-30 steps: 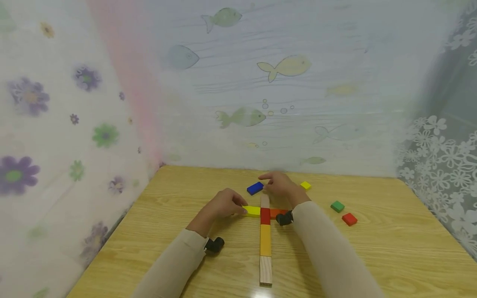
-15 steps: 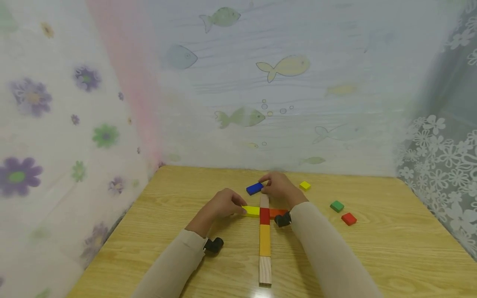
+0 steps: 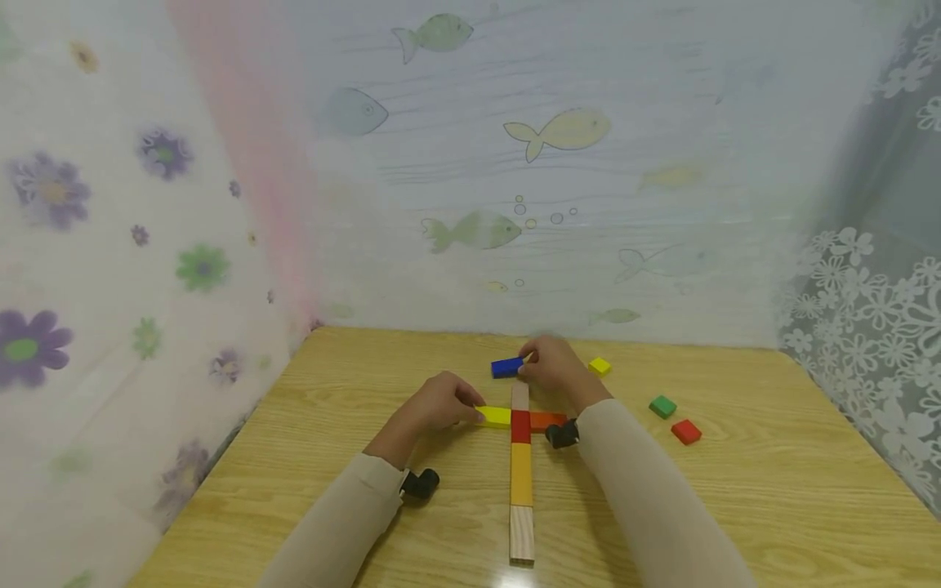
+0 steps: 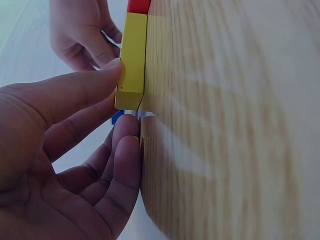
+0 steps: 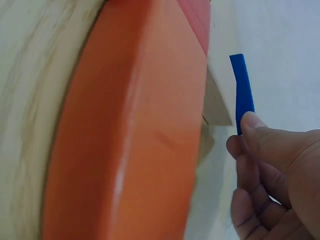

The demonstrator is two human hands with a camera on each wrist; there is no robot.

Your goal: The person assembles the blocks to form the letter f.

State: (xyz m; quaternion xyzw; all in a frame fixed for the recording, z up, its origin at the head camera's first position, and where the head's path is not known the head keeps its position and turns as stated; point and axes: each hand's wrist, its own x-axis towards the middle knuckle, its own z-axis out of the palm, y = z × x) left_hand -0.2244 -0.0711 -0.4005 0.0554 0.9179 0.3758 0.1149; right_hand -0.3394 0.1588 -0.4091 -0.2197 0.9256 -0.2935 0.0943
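My right hand (image 3: 553, 363) pinches the right end of a blue block (image 3: 506, 367) between thumb and fingers, just behind a row of blocks. In the right wrist view the blue block (image 5: 242, 90) sticks out past the thumb tip. On the left, my left hand (image 3: 441, 402) holds the outer end of a yellow block (image 3: 497, 417) by thumb and index finger. That block meets a red block (image 3: 520, 426) at the centre of a cross. An orange block (image 3: 546, 421) forms the right arm, partly hidden by the wrist camera. A plain wooden block (image 3: 520, 397) lies behind the red one.
An amber block (image 3: 521, 474) and another plain wooden block (image 3: 522, 531) continue the row toward me. Small yellow (image 3: 599, 367), green (image 3: 662, 407) and red (image 3: 687, 432) blocks lie to the right on the wooden table (image 3: 772, 490). A fish-patterned curtain (image 3: 441, 269) hangs behind.
My right hand's fingers have closed on the blue block and turned it from slanted to nearly crosswise, shifting it slightly right. The left hand stays at the yellow block.
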